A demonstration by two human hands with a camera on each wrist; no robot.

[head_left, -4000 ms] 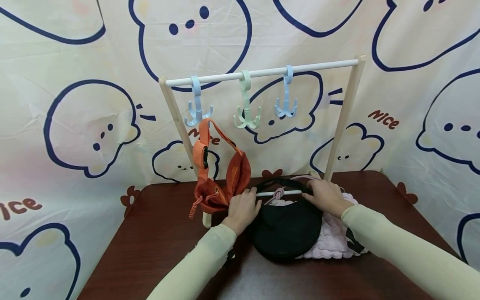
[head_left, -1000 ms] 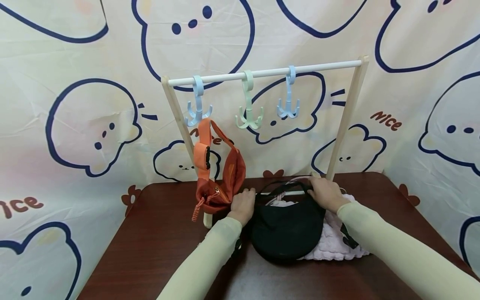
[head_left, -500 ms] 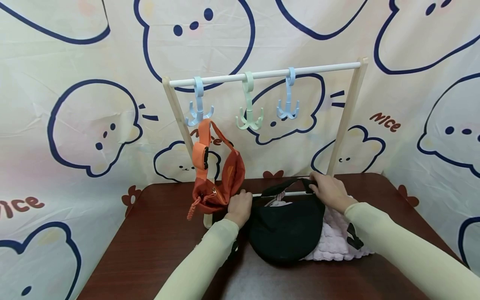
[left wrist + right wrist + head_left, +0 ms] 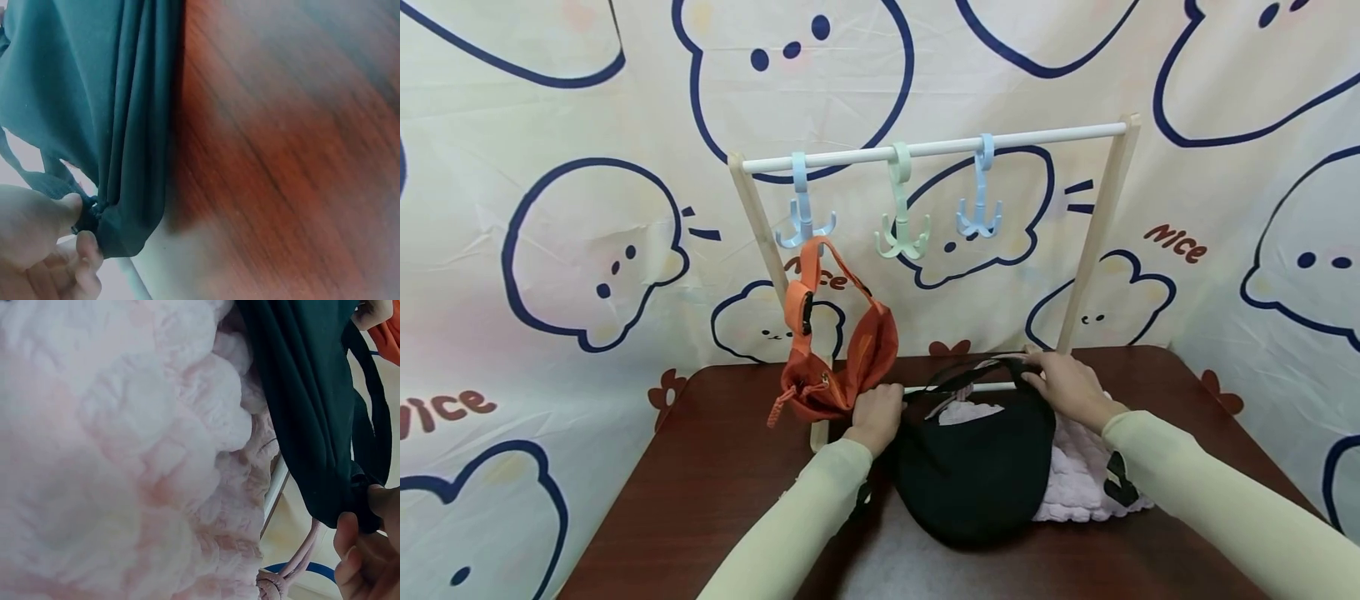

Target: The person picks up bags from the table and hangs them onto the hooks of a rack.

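Bag (image 4: 973, 479), black, has come slightly nearer, left hand (image 4: 877, 416) and right hand (image 4: 1070, 387) pinching its top corners, handling apparently unfinished.

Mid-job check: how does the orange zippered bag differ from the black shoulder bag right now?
Colour: the orange zippered bag is vivid orange; the black shoulder bag is dark and plain.
Support: the orange one hangs from the left light-blue hook; the left hand and right hand hold the black one.
Shape: the orange one hangs folded; the black one spreads wide and rounded.
Both have straps.
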